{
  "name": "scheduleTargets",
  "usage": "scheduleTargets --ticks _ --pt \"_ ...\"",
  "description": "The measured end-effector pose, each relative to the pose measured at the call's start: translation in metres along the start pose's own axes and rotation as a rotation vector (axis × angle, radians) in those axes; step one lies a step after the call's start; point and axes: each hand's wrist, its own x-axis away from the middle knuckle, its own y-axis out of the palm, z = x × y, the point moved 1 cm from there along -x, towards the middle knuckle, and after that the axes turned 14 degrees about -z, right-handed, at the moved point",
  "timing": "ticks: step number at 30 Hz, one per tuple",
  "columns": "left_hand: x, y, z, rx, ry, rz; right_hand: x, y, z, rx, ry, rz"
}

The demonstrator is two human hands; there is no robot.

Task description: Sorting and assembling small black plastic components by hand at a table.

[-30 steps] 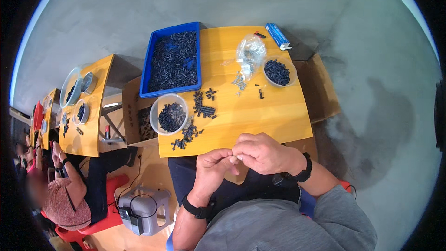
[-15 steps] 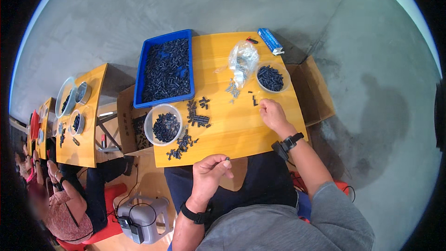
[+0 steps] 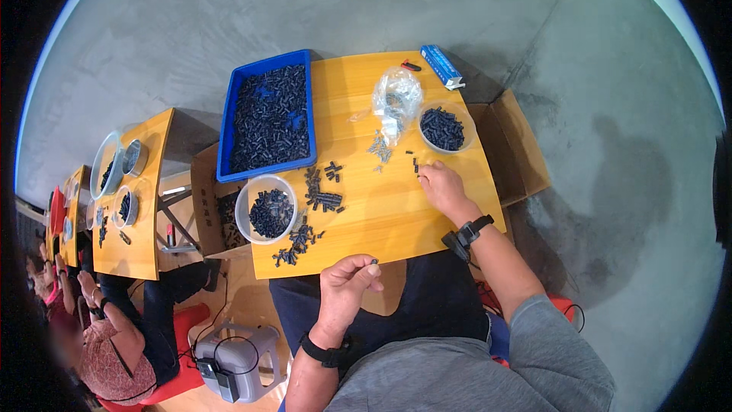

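Observation:
My left hand (image 3: pixel 349 286) is above my lap by the table's near edge. Its thumb and forefinger pinch a small black part (image 3: pixel 374 262), too small to make out fully. My right hand (image 3: pixel 444 189) rests over the right side of the table with its fingers curled together. Its fingertips are at a short black cylindrical piece (image 3: pixel 416 168); whether they grip anything is hidden. Just beyond are a pile of small grey metal pieces (image 3: pixel 380 146), a clear plastic bag (image 3: pixel 398 99) and a round tub of black pieces (image 3: pixel 442 129).
A blue tray (image 3: pixel 313 107) of black pieces stands at the far left of the yellow table (image 3: pixel 374 217). Nearer are a clear tub (image 3: pixel 242 210), stacked black pieces (image 3: pixel 324 197) and loose ones (image 3: pixel 296 244). A blue box (image 3: pixel 442 67) lies far right; cardboard boxes (image 3: pixel 515 145) flank the table.
My right hand has moved slightly left and away from me, its fingertips reaching the short black piece. My left hand keeps its pinch, nearly still. The view has shifted slightly.

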Motion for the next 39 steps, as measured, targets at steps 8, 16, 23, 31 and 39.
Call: scheduleTargets --ticks 8,16,23,31,39 --pt "0.002 0.002 0.008 -0.029 0.051 -0.008 0.024 0.005 -0.004 -0.413 -0.130 0.062" --pt "0.007 0.009 0.015 0.009 0.132 -0.031 0.056 -0.023 -0.075 -1.117 -0.006 -0.200" --pt "0.015 0.006 0.019 -0.013 0.164 -0.044 0.089 -0.059 -0.147 -1.174 -0.315 -0.275" --pt "0.017 0.007 0.024 -0.025 0.207 -0.089 0.104 -0.059 -0.165 -1.040 -0.504 -0.227" --pt "0.017 0.005 0.022 -0.001 0.210 -0.098 0.104 -0.061 -0.172 -0.961 -0.535 -0.149"
